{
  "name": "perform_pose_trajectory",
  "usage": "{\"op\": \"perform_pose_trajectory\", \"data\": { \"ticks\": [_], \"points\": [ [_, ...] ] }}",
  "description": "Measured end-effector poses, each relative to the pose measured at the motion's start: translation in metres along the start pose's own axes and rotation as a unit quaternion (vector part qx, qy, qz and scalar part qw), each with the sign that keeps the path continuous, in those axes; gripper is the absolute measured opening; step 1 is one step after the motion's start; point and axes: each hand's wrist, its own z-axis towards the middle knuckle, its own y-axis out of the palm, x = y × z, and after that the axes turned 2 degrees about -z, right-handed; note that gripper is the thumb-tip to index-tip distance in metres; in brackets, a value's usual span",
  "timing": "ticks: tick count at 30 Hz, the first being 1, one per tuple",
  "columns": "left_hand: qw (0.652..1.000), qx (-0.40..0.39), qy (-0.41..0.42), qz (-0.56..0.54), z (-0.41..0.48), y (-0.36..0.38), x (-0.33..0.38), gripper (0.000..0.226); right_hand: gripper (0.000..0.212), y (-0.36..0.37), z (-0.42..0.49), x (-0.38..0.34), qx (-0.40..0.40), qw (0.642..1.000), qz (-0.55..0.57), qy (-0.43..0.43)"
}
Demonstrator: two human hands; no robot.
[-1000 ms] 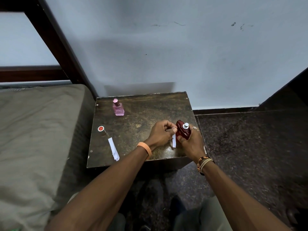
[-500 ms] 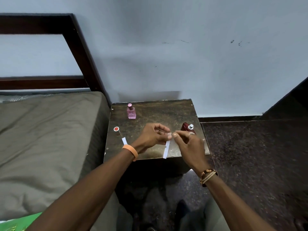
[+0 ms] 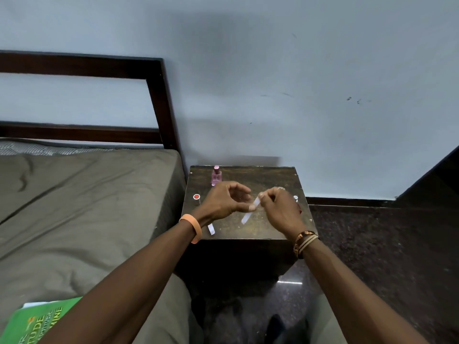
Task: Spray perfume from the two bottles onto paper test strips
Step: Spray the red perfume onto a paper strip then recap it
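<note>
**Head view.** The right hand (image 3: 280, 209) pinches the upper end of a paper strip (image 3: 249, 216) between thumb and fingers. The strip slants down toward 7 o'clock over the surface (image 3: 263, 176). The left hand (image 3: 223, 202) has its fingers loosely curled and gapped from the thumb, whose tip touches the strip's edge. On the surface, a pink bottle (image 3: 216, 176) stands upright at 11 o'clock, a cap (image 3: 196, 196) sits at 9, and a second strip (image 3: 211, 229) lies at 7. A red bottle (image 3: 296, 198) at 3 is mostly hidden behind the right hand.
</note>
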Motion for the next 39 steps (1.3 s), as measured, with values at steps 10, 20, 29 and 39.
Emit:
{"op": "perform_pose_trajectory", "data": {
  "ticks": [10, 20, 29, 39],
  "points": [
    [0.968, 0.208, -0.080, -0.116, 0.000, -0.038, -0.019, 0.030, 0.024, -0.027, 0.020, -0.003, -0.125, 0.948, 0.259, 0.134],
    [0.985, 0.162, -0.043, 0.042, 0.001, -0.016, -0.029, 0.012, 0.031, -0.024, 0.019, -0.002, -0.048, 0.987, 0.134, 0.073],
    [0.983, 0.161, -0.036, 0.075, 0.005, -0.013, -0.016, 0.005, 0.020, -0.051, 0.015, -0.015, -0.219, 0.889, 0.393, 0.088],
    [0.980, 0.171, -0.042, 0.094, 0.003, -0.017, -0.018, 0.001, 0.019, -0.055, 0.021, -0.023, -0.229, 0.860, 0.452, 0.059]
  ]
}}
